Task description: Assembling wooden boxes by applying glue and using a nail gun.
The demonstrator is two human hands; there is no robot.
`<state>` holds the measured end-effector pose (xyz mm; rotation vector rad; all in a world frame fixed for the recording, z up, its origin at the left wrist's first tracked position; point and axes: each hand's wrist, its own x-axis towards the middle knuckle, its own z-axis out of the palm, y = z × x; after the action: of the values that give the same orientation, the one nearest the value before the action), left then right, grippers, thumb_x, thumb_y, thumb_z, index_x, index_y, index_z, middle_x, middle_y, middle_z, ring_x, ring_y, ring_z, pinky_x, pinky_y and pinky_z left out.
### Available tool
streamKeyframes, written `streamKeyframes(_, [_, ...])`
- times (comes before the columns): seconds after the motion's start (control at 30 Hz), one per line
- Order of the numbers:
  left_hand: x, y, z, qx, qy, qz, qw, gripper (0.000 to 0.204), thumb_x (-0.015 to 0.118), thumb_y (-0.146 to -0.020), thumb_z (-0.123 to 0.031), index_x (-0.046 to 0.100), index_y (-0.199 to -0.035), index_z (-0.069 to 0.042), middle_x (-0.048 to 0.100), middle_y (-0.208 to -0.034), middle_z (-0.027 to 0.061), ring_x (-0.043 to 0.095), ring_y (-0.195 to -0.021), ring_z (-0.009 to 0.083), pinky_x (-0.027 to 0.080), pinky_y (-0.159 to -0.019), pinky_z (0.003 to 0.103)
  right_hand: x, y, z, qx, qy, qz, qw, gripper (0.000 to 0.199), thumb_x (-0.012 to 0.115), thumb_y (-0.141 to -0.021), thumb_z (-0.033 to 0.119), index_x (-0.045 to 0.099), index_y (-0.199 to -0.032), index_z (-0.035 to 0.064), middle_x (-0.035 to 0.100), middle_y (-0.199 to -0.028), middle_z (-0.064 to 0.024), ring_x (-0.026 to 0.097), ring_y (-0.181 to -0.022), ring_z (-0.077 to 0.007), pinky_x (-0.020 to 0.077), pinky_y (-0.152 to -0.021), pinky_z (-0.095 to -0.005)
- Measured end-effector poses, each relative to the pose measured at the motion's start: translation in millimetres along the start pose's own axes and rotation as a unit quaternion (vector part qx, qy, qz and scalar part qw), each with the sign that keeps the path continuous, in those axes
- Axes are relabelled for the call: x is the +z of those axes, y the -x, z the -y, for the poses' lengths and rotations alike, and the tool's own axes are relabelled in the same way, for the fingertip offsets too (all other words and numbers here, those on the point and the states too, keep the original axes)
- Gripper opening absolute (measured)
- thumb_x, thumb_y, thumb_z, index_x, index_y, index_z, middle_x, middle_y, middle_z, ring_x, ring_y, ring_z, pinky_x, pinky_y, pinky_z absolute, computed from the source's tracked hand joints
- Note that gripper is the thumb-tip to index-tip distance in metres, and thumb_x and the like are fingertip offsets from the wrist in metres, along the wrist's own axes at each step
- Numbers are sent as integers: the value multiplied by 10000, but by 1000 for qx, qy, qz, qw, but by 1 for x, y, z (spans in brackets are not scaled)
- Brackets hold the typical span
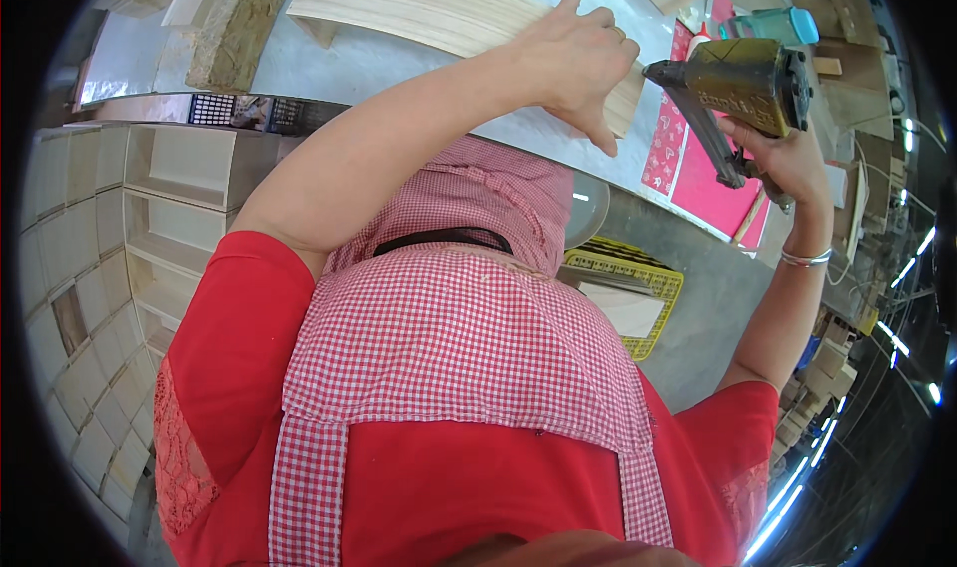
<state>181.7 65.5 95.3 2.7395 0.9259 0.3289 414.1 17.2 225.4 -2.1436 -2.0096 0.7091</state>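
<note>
A long pale wooden board (419, 14) lies on the workbench, with a short piece under its left end. My left hand (588, 64) grips the board's right end, thumb on the near side and fingers over the far side. In my right hand (793, 163) is an air nail gun (738, 79) with a dark yellow body and a slanted grey magazine. Its nose points left, close beside my left fingers at the board's end. Whether the nose touches the wood cannot be told.
A pink patterned sheet (713, 188) covers the bench's right part, near a teal-lidded clear bottle (773, 27). A thick wooden block (234, 34) stands at the far left. Below are a yellow crate (653, 313) and, left, stacked wooden boxes (179, 158). Wood pieces crowd the right.
</note>
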Motion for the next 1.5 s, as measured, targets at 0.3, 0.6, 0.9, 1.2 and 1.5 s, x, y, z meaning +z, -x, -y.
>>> streamKeyframes(0.3, [-47,38,56,-121,38,93,988,502,634,-877,-436,631,-1138,-8,666,-1105,176,595,-1109,349,454,-954,480,19,17,-116,102,-70,-163,979,451,751,-830,214,611,-1171,-46,680,-815,-80,605,-631,-167,486,-611,-316])
streamKeyframes(0.6, [13,73,26,-16,-44,-169,985,198,702,-786,-153,670,-953,-52,648,-897,76,626,-870,238,481,-688,365,117,7,-260,0,266,-314,911,609,616,-847,99,393,-1398,-30,643,-997,-275,642,-871,-421,509,-756,-495])
streamKeyframes(0.9, [82,104,19,-26,48,-178,983,231,693,-830,-214,669,-1024,-91,627,-1136,76,585,-1096,257,453,-895,404,118,-10,-196,40,269,-371,888,597,687,-853,206,468,-1347,-47,598,-1142,-292,549,-1103,-444,447,-924,-489])
streamKeyframes(1.2, [75,98,27,-141,-25,-49,988,618,639,-868,-468,494,-1392,-175,354,-1524,149,296,-1423,361,234,-1141,580,152,-148,-149,116,105,-380,912,670,742,-791,426,559,-1236,-39,592,-1219,-250,547,-1154,-412,451,-963,-481])
streamKeyframes(1.5, [84,110,31,-62,28,-70,995,608,614,-884,-448,482,-1402,-158,354,-1515,181,291,-1428,357,235,-1172,499,120,-95,-128,193,-172,-501,826,672,798,-799,385,545,-1140,-135,637,-1062,-235,668,-928,-300,552,-760,-374])
